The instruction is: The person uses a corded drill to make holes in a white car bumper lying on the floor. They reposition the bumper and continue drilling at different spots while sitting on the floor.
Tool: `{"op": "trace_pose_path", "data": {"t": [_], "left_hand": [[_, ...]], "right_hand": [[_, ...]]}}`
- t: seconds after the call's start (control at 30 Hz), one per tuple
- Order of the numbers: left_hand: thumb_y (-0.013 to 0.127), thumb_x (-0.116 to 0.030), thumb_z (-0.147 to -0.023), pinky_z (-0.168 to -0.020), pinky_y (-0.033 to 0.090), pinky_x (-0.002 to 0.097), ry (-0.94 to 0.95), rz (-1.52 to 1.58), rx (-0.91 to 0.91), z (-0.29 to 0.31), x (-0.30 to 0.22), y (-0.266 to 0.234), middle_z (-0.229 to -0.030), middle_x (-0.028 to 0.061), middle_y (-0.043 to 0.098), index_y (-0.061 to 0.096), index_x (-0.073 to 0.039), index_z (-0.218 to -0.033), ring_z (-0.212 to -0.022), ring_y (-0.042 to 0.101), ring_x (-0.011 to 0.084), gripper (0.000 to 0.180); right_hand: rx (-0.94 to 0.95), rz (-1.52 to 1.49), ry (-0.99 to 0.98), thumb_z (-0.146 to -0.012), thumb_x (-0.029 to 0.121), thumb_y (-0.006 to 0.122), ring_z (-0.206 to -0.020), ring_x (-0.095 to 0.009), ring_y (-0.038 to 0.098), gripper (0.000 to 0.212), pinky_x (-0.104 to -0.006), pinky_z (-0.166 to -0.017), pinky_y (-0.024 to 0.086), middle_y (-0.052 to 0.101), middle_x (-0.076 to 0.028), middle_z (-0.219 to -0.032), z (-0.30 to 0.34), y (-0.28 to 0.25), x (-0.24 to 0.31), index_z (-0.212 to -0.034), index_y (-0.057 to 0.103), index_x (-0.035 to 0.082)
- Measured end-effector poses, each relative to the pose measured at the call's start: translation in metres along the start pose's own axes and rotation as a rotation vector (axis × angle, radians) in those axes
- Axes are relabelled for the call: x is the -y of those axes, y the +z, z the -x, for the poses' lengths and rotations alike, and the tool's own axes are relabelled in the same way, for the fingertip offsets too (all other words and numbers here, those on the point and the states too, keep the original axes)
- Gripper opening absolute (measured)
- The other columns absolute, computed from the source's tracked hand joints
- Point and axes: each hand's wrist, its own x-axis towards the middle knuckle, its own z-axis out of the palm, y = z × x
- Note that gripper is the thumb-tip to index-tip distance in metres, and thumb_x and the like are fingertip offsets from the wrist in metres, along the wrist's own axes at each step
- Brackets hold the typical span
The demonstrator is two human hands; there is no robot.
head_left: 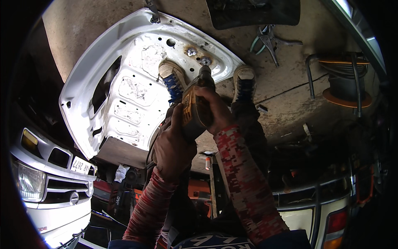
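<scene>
A yellow and black power drill (pixel 193 108) is gripped between both of my hands, its chuck pointing away from me. My left hand (pixel 172 145) is closed round the rear handle. Farther forward, my right hand (pixel 214 108) wraps the drill's body near the chuck. The drill's tip meets or hovers just over a bare metal spot with brownish scorching (pixel 205 61) on a white car door panel (pixel 137 89); I cannot tell whether it touches. A second ground spot (pixel 191 52) lies beside it. My left shoe (pixel 172 79) stands on the panel.
Locking pliers (pixel 268 43) lie on the concrete floor at the far right, below a dark tray-like piece (pixel 253 14). A cable reel (pixel 344 85) stands farther right. A white vehicle front (pixel 58 195) is at the near left, a cream vehicle rear (pixel 319 216) at the near right.
</scene>
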Motion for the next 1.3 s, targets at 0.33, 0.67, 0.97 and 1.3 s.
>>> {"op": "trace_pose_path", "data": {"t": [0.33, 0.67, 0.97, 1.3], "left_hand": [[0.07, 0.002, -0.081, -0.094, 0.06, 0.0578, -0.022, -0.008, 0.013, -0.0005, -0.0023, 0.0005, -0.123, 0.0309, 0.074, 0.046, -0.005, -0.162, -0.11, 0.074, 0.0523, 0.085], [0.069, 0.003, -0.082, -0.095, 0.06, 0.0578, 0.013, 0.005, -0.015, -0.0004, -0.0017, 0.0018, -0.124, 0.0299, 0.074, 0.047, -0.005, -0.161, -0.111, 0.074, 0.0515, 0.082], [0.07, 0.003, -0.082, -0.095, 0.06, 0.0585, -0.024, -0.004, -0.002, -0.0015, -0.0051, 0.0015, -0.124, 0.0298, 0.074, 0.047, -0.006, -0.16, -0.111, 0.074, 0.0517, 0.082], [0.071, 0.004, -0.079, -0.095, 0.06, 0.0578, -0.004, -0.003, -0.019, -0.0016, -0.0047, 0.0027, -0.123, 0.0297, 0.074, 0.047, -0.007, -0.16, -0.111, 0.074, 0.052, 0.085]], "right_hand": [[0.03, -0.029, 0.01, -0.095, 0.019, 0.081, -0.087, -0.017, 0.075, 0.033, -0.0321, -0.08, 0.064, 0.076, -0.007, -0.102, -0.0053, -0.0041, -0.0019, -0.121, 0.073, 0.0], [0.015, -0.019, 0.017, -0.094, 0.019, 0.08, -0.085, -0.018, 0.075, 0.034, -0.0324, -0.078, 0.064, 0.076, -0.007, -0.102, -0.0017, -0.0031, 0.0006, -0.121, 0.073, 0.0], [0.008, -0.023, -0.004, -0.094, 0.019, 0.08, -0.082, -0.018, 0.075, 0.033, -0.0336, -0.075, 0.065, 0.075, -0.007, -0.1, -0.0049, -0.0028, -0.001, -0.12, 0.073, 0.0], [0.016, -0.028, 0.028, -0.095, 0.019, 0.08, -0.08, -0.017, 0.075, 0.03, -0.0329, -0.072, 0.065, 0.075, -0.006, -0.098, -0.0021, -0.002, 0.0018, -0.119, 0.072, 0.002]]}}
